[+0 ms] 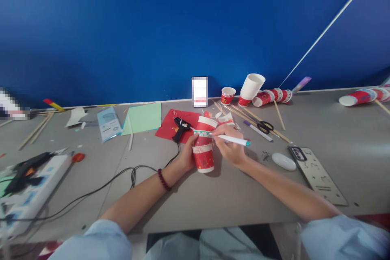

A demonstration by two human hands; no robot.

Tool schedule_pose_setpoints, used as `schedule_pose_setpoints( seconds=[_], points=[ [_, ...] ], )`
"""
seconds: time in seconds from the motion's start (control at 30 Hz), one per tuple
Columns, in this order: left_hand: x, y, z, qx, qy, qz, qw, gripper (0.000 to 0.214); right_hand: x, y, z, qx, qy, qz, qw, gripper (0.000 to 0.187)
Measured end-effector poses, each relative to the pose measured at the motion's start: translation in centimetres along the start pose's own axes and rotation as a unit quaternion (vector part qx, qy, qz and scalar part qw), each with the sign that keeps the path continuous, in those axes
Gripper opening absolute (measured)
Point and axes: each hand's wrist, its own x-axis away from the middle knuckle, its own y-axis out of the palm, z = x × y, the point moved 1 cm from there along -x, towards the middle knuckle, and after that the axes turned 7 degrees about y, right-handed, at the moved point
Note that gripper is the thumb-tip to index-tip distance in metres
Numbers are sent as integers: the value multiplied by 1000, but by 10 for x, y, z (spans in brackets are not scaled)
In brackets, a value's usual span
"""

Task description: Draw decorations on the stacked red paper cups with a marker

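A stack of red and white paper cups (203, 158) leans over the middle of the table. My left hand (188, 155) grips it from the left side, fingers partly hidden behind it. In my right hand (230, 146) is a white marker (233, 139) with a teal end, pinched between the fingers. Its tip meets the white band near the top of the stack, where teal marks show. Just behind on the left, a black glue gun (180, 129) lies on red paper (166, 126). A cut cup piece (225, 119) lies behind my right hand.
Light green paper (145, 118) and a blue packet (109, 124) lie left. Right are black scissors (265, 126), a purple-capped marker (258, 131), a white mouse (284, 161) and a phone (318, 175). Upright cups (251, 87) stand behind. A black cable (105, 187) runs to a power strip (42, 189).
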Motion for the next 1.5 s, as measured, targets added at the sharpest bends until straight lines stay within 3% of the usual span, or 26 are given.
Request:
schedule_pose_setpoints(
  seconds=[0.4, 1.5],
  points=[
    [-1, -1, -1, -2, 3, 5, 1000, 30, 1, -2, -1, -23, -9, -22, 999, 15],
    [0, 0, -1, -4, 3, -8, 1000, 31, 0, 0, 0, -12, -11, -6, 1000, 14]
  ],
)
